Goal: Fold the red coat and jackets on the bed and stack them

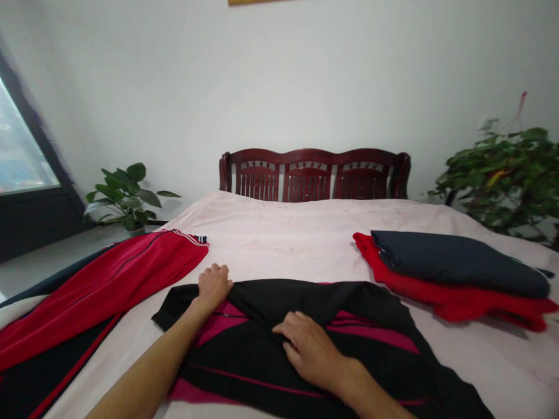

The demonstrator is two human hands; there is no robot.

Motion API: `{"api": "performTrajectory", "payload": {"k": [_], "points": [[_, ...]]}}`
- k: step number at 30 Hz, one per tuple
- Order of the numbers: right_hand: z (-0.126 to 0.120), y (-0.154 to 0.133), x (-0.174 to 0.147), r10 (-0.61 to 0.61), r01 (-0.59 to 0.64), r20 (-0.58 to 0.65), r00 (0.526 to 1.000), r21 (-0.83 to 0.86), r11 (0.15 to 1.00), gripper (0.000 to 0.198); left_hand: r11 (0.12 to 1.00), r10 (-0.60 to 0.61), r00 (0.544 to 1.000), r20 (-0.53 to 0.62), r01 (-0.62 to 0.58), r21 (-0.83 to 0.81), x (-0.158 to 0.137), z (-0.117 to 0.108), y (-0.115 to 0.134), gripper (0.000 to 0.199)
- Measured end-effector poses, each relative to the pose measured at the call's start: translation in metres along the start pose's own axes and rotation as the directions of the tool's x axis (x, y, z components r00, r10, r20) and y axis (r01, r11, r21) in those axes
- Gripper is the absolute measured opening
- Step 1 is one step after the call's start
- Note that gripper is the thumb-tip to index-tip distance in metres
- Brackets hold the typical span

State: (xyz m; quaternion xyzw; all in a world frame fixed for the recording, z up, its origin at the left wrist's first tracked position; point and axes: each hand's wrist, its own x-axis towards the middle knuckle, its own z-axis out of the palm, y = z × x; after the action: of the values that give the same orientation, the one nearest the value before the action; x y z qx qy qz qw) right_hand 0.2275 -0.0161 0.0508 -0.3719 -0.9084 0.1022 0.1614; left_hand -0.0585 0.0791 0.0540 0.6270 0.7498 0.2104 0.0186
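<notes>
A black jacket with magenta panels (367,361) lies spread and partly folded over at the front of the pale bed sheet. At its far left edge, my left hand (215,287) is closed with the fingers curled round the black cloth. A short zip shows on a magenta panel just below that hand. My right hand (312,352) rests palm down on the middle of the jacket, its thumb and index finger apart on the black cloth. The jacket's near edge runs out of view at the bottom.
Red and navy clothes (117,276) lie at the left. At the right, a folded navy garment (458,262) sits on a folded red one (454,302). Beyond the pale sheet (279,233) stands a dark wooden headboard (308,174), with a leafy plant on either side.
</notes>
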Motion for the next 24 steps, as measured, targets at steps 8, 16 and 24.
{"api": "performTrajectory", "payload": {"k": [8,16,24], "points": [[-0.071,0.071,-0.024,0.356,-0.267,-0.349,0.867,0.277,0.923,0.030,0.950,0.312,0.917,0.249,-0.310,-0.047,-0.058,0.019,0.076,0.065],[-0.111,0.189,-0.054,0.546,-0.543,-0.085,0.834,0.050,0.838,0.041,0.975,0.215,0.885,0.414,-0.221,-0.034,-0.084,0.038,0.078,0.088],[-0.121,0.152,-0.061,0.139,-0.386,-0.456,0.879,-0.511,0.768,0.031,0.983,0.181,0.884,0.431,-0.178,-0.048,-0.088,0.033,0.075,0.100]]}}
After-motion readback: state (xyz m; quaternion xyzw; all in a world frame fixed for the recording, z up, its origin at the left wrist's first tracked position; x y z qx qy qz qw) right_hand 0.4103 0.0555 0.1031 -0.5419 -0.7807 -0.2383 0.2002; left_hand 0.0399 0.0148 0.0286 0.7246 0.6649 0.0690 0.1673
